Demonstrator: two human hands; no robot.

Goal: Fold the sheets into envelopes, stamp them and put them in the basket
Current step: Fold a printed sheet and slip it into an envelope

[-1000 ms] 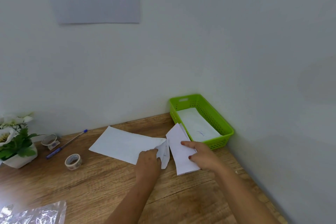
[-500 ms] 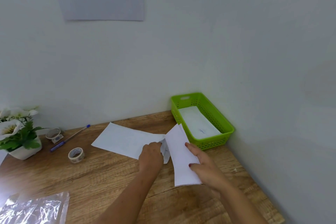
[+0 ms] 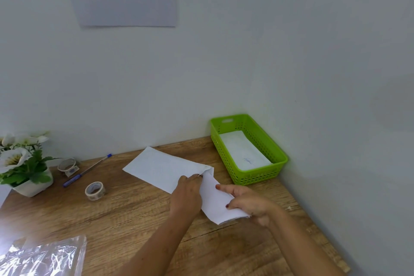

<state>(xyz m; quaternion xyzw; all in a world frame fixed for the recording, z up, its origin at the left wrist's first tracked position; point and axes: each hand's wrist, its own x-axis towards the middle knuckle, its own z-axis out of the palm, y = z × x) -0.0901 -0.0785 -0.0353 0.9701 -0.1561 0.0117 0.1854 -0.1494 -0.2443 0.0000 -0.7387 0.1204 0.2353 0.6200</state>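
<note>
One envelope (image 3: 240, 150) already lies in the green basket (image 3: 257, 175), while just in front of it both grips are clamped on a half-folded sheet (image 3: 214, 199), left hand (image 3: 187, 195) pinching its top fold, right hand (image 3: 248, 204) holding its near edge; stamping, and the flat sheet (image 3: 161, 167) beside, seemingly remain.

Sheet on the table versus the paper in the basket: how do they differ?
The sheet lies on the table, part-folded, held by the left hand and right hand; the paper lies flat in the green basket, untouched. The paper bears a small ink mark; the sheet shows none. Both are white.
</note>
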